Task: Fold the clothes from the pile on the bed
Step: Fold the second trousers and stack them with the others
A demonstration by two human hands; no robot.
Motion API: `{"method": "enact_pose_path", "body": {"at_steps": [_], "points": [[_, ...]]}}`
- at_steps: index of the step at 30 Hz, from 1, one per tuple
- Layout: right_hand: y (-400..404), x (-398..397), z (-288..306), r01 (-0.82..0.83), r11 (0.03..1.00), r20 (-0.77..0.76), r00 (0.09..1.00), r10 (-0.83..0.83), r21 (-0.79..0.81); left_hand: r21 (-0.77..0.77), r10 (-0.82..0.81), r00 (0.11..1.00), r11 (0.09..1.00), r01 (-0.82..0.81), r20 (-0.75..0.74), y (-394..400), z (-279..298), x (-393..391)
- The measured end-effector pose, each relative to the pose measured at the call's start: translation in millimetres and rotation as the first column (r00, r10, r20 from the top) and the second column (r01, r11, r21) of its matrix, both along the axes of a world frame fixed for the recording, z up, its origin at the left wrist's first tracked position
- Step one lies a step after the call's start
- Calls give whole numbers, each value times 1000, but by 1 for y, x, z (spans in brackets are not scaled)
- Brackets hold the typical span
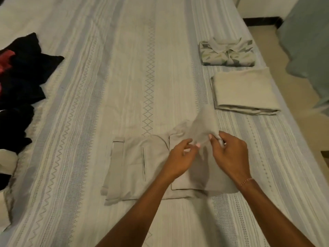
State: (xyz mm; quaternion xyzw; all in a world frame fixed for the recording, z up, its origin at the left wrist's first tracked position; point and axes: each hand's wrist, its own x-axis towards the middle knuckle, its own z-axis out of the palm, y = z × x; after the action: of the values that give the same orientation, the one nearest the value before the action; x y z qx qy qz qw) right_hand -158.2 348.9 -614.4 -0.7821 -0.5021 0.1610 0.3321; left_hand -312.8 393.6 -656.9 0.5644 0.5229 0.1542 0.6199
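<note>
Left hand (181, 157) and right hand (229, 154) both pinch a raised flap of the beige garment (135, 166) lying near on the bed (89, 104).

Both forearms seen bare, no sleeves visible. Thin pink beaded bracelet (246, 181) worn at right wrist. Fingernails painted pale pink.

A: What is getting cut off?
B: The dark pile (19, 90) is running off the frame's left edge.
A: And blurred?
B: The raised flap of the beige garment (135, 166) is smearing, hiding where the right hand (229, 155) is pinching.
</note>
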Motion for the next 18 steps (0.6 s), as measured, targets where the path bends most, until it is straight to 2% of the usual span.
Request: {"method": "enact_pose_path", "body": {"at_steps": [1, 3, 5, 7, 8, 9, 11, 13, 16, 18], "points": [[2, -18, 8, -27, 1000, 3, 1000, 27, 11, -134, 120, 981, 986, -99, 153, 1, 20, -5], [6, -56, 16, -130, 991, 8, 991, 131, -26, -259, 248, 929, 949, -177, 276, 7, 41, -21], [10, -95, 15, -350, 932, -100, 935, 341, -98, -283, 327, 915, 924, -257, 237, 16, 47, -48], [12, -124, 8, -582, 805, -300, 793, 531, -112, -296, 426, 891, 881, -369, 156, 27, 32, -83], [12, -135, 0, -648, 756, -325, 738, 592, -96, -333, 478, 868, 847, -415, 132, 30, 25, -101], [11, -143, -10, -666, 742, -281, 729, 624, -77, -366, 507, 854, 821, -438, 115, 34, 15, -119], [11, -150, -38, -606, 794, -44, 796, 604, -43, -396, 515, 852, 804, -444, 89, 40, -6, -151], [10, -153, -65, -532, 836, 151, 823, 548, -137, -376, 488, 867, 825, -422, 96, 43, -23, -175], [7, -161, -96, -459, 790, 224, 788, 574, -406, -255, 391, 919, 895, -366, 54, 46, -44, -197], [4, -172, -110, -452, 779, 253, 769, 587, -435, -122, 331, 944, 937, -327, 5, 46, -54, -201]]}}
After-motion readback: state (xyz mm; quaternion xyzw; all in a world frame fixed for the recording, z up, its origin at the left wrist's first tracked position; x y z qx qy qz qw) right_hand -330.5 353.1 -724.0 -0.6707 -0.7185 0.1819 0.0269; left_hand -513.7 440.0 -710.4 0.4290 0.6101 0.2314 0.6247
